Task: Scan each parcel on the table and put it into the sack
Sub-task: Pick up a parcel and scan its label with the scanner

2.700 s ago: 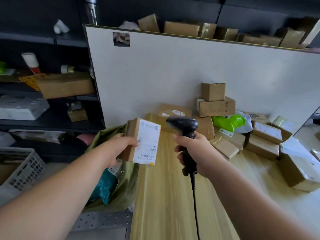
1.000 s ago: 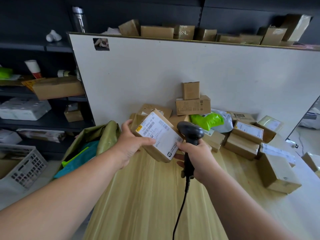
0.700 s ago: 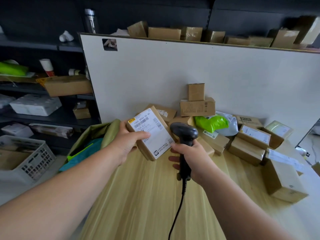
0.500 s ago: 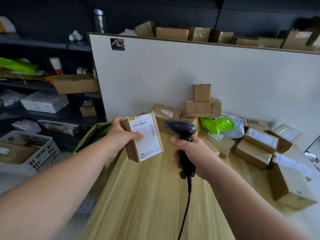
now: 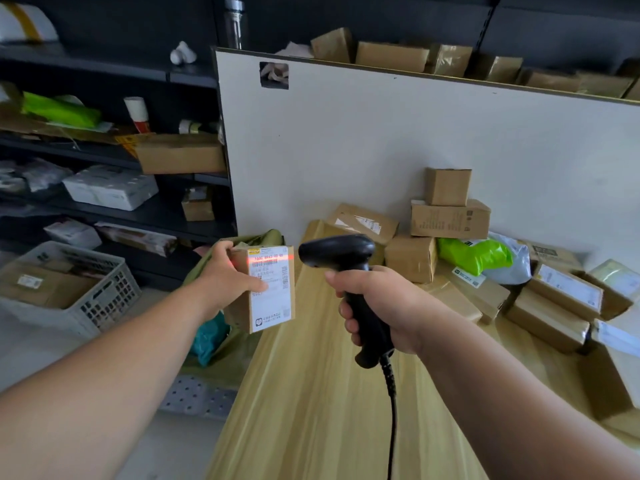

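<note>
While the scanner (image 5: 337,252) cast a red line across its label, the parcel (image 5: 268,299) was held upright off the desk's (image 5: 311,410) 9 o'clock edge.
The left grip (image 5: 225,275) was curled round the parcel's left side, thumb on the white label, with the green sack (image 5: 235,355) at 7 o'clock of the parcel, beside the desk. The right grip (image 5: 381,303) was wrapped tight round the black scanner's handle, its head at 3 o'clock of the parcel, just apart, cord trailing toward 6 o'clock. More parcels (image 5: 450,216) were piled at 1 o'clock against a white board (image 5: 415,133).
</note>
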